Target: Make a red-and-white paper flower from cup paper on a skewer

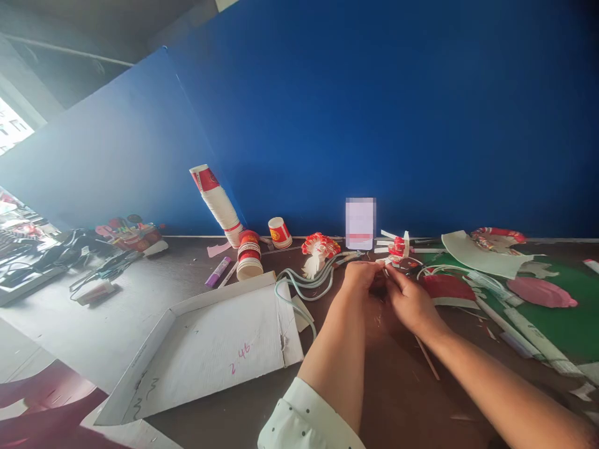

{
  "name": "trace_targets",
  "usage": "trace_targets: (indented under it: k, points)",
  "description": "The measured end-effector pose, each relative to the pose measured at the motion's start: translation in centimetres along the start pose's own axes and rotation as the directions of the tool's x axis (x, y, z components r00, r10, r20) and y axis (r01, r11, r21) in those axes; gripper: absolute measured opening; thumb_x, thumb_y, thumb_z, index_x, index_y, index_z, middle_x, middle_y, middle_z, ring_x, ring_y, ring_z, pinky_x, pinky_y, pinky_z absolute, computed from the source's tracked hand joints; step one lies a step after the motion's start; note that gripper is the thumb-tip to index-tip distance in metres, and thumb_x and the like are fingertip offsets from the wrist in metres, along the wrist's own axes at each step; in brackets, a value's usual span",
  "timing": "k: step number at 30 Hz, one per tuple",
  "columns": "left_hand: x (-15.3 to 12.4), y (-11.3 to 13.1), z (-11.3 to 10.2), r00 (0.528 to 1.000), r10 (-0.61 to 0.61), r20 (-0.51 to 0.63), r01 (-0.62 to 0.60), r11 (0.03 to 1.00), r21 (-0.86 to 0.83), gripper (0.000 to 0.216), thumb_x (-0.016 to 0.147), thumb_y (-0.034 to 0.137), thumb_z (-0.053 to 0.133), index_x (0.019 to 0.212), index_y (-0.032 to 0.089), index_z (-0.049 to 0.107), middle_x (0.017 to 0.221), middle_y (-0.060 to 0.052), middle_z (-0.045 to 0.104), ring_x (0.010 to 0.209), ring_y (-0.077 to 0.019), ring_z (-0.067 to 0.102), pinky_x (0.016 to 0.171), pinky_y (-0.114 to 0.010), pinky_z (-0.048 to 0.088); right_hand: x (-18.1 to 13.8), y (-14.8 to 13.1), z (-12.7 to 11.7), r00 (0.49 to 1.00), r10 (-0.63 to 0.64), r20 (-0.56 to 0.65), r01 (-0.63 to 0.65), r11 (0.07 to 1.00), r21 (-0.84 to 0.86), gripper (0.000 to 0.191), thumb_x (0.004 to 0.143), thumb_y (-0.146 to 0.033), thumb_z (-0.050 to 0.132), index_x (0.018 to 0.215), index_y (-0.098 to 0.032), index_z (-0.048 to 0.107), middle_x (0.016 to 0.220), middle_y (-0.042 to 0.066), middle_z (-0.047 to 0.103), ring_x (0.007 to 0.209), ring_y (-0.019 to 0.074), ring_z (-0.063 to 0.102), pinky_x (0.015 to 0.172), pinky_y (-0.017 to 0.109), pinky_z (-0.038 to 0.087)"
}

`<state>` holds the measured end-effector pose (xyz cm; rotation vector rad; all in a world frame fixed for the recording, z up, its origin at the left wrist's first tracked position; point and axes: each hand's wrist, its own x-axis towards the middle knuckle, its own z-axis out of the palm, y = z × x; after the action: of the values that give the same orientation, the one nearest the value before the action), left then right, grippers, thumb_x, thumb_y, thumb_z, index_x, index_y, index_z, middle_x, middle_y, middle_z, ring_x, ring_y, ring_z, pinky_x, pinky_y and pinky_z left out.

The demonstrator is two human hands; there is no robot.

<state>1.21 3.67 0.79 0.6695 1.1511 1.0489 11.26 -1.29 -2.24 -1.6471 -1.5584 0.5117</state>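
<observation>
In front of me a paper cup cut into strips (399,247), red and white, sits at my fingertips. Its white strips stick out to several sides. My left hand (362,274) is closed, its fingertips pinching a strip at the near side of this cup. Close beside it, my right hand (409,302) pinches at the same spot with thumb and finger. My other fingers are curled and partly hidden. A thin stick (428,358) shows below my right hand; whether I hold it is unclear. Left of my hands lies another red-and-white cut cup (321,252), its strips curled like a flower.
A shallow white cardboard box lid (210,349) lies left, beside a pale cable (304,284). Behind it are a leaning paper cup stack (218,206), a single cup (279,234) and a purple glue stick (218,272). Paper scraps and a pink oval piece (540,292) lie right.
</observation>
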Motion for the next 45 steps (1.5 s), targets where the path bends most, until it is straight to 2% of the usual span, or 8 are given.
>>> trace_targets:
  k: [8, 12, 15, 20, 27, 32, 41, 45]
  points:
    - [-0.3, 0.0, 0.0, 1.0, 0.0, 0.005, 0.0, 0.999, 0.045, 0.021, 0.071, 0.02, 0.077, 0.061, 0.011, 0.061, 0.047, 0.002, 0.049, 0.04, -0.0073, 0.043, 0.044, -0.022, 0.039, 0.2, -0.1, 0.0, 0.996, 0.086, 0.008, -0.086, 0.996, -0.024, 0.053, 0.086, -0.029, 0.046, 0.136, -0.014, 0.056, 0.106, 0.015, 0.073, 0.097, 0.0312, 0.069, 0.079, 0.039, 0.051]
    - [0.2, -0.4, -0.1, 1.0, 0.014, 0.025, -0.015, 0.999, 0.047, 0.023, 0.071, 0.022, 0.078, 0.06, 0.011, 0.061, 0.047, 0.001, 0.049, 0.041, -0.0074, 0.043, 0.044, -0.022, 0.038, 0.4, 0.2, 0.0, 0.992, 0.105, 0.062, -0.112, 0.988, 0.104, 0.054, 0.086, -0.031, 0.046, 0.136, -0.014, 0.054, 0.08, 0.01, 0.074, 0.076, 0.0264, 0.069, 0.07, 0.037, 0.05]
    - [0.3, -0.4, -0.2, 1.0, 0.001, 0.024, -0.001, 1.0, -0.001, 0.021, 0.072, 0.018, 0.076, 0.06, 0.011, 0.06, 0.052, 0.0, 0.052, 0.045, -0.0079, 0.046, 0.048, -0.023, 0.041, 0.4, 0.2, 0.0, 0.985, 0.122, 0.121, -0.148, 0.961, 0.234, 0.057, 0.085, -0.035, 0.045, 0.138, -0.014, 0.051, 0.056, 0.002, 0.064, 0.055, 0.0215, 0.062, 0.058, 0.033, 0.047]
    - [0.1, -0.2, -0.1, 1.0, 0.01, 0.015, -0.01, 1.0, 0.005, 0.02, 0.071, 0.015, 0.075, 0.06, 0.011, 0.059, 0.053, 0.0, 0.053, 0.047, -0.0086, 0.049, 0.05, -0.023, 0.043, 0.1, -0.2, -0.2, 0.979, 0.147, 0.143, -0.189, 0.914, 0.36, 0.056, 0.082, -0.038, 0.049, 0.134, -0.015, 0.055, 0.048, -0.003, 0.055, 0.046, 0.0168, 0.052, 0.048, 0.028, 0.038]
    - [0.1, -0.3, -0.2, 0.999, 0.047, 0.016, -0.048, 0.997, 0.068, 0.027, 0.068, 0.021, 0.079, 0.057, 0.012, 0.057, 0.049, 0.001, 0.051, 0.043, -0.0061, 0.044, 0.043, -0.02, 0.033, -0.3, -1.2, -0.4, 0.96, 0.218, 0.174, -0.277, 0.813, 0.512, 0.058, 0.076, -0.041, 0.057, 0.129, -0.016, 0.058, 0.049, -0.004, 0.052, 0.045, 0.0135, 0.045, 0.042, 0.025, 0.032]
    - [0.6, -0.6, -0.2, 0.998, 0.053, 0.025, -0.055, 0.994, 0.09, 0.03, 0.065, 0.029, 0.082, 0.059, 0.012, 0.059, 0.048, 0.002, 0.05, 0.043, -0.0064, 0.044, 0.044, -0.02, 0.033, -0.4, -1.5, -0.6, 0.96, 0.228, 0.16, -0.278, 0.813, 0.511, 0.056, 0.076, -0.041, 0.059, 0.126, -0.016, 0.06, 0.048, -0.004, 0.052, 0.044, 0.0129, 0.044, 0.042, 0.024, 0.031]
    - [0.4, -0.6, 0.0, 0.998, 0.054, 0.027, -0.056, 0.994, 0.096, 0.023, 0.071, 0.02, 0.075, 0.058, 0.012, 0.058, 0.048, 0.002, 0.05, 0.045, -0.008, 0.046, 0.047, -0.022, 0.036, -0.2, -1.1, -0.4, 0.96, 0.238, 0.151, -0.282, 0.801, 0.528, 0.053, 0.077, -0.039, 0.058, 0.125, -0.017, 0.061, 0.054, -0.001, 0.057, 0.047, 0.0145, 0.049, 0.042, 0.025, 0.033]
    - [0.3, -0.6, -0.1, 0.998, 0.043, 0.035, -0.045, 0.997, 0.057, 0.019, 0.07, 0.019, 0.077, 0.062, 0.012, 0.061, 0.051, 0.001, 0.053, 0.046, -0.0083, 0.048, 0.046, -0.021, 0.037, -0.2, -1.2, -0.4, 0.953, 0.254, 0.163, -0.301, 0.751, 0.588, 0.051, 0.076, -0.037, 0.059, 0.123, -0.018, 0.062, 0.064, 0.001, 0.062, 0.05, 0.0141, 0.051, 0.042, 0.025, 0.035]
